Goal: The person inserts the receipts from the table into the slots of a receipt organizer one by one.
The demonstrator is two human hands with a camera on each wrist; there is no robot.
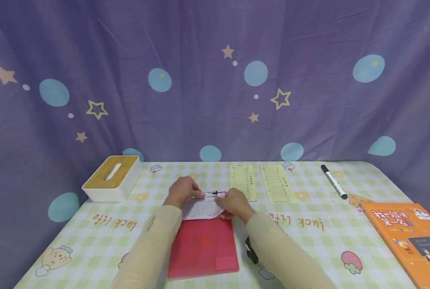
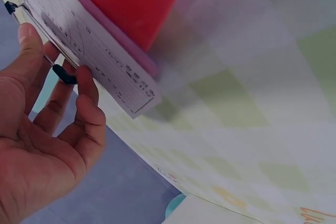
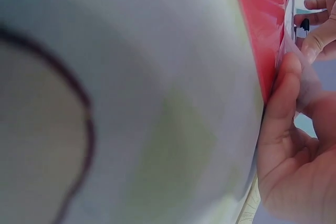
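A red folder (image 1: 204, 247) lies on the table with printed white paper (image 1: 202, 209) at its far end. Along that end runs a metal clip (image 1: 212, 193) with black tips. My left hand (image 1: 182, 191) pinches the clip; in the left wrist view, thumb and fingers are around its bar beside a black tip (image 2: 64, 74). My right hand (image 1: 237, 204) grips the paper's right corner, thumb on top and fingers beneath. In the right wrist view, the paper edge bends up between its fingers, close against the red cover (image 3: 262, 35).
Two yellow printed sheets (image 1: 243, 182) lie beyond my right hand. A tissue box (image 1: 108, 192) stands at the back left. At the right are a marker (image 1: 334, 182) and an orange book (image 1: 406, 241). A dark object (image 1: 251, 251) is partly hidden by my right sleeve.
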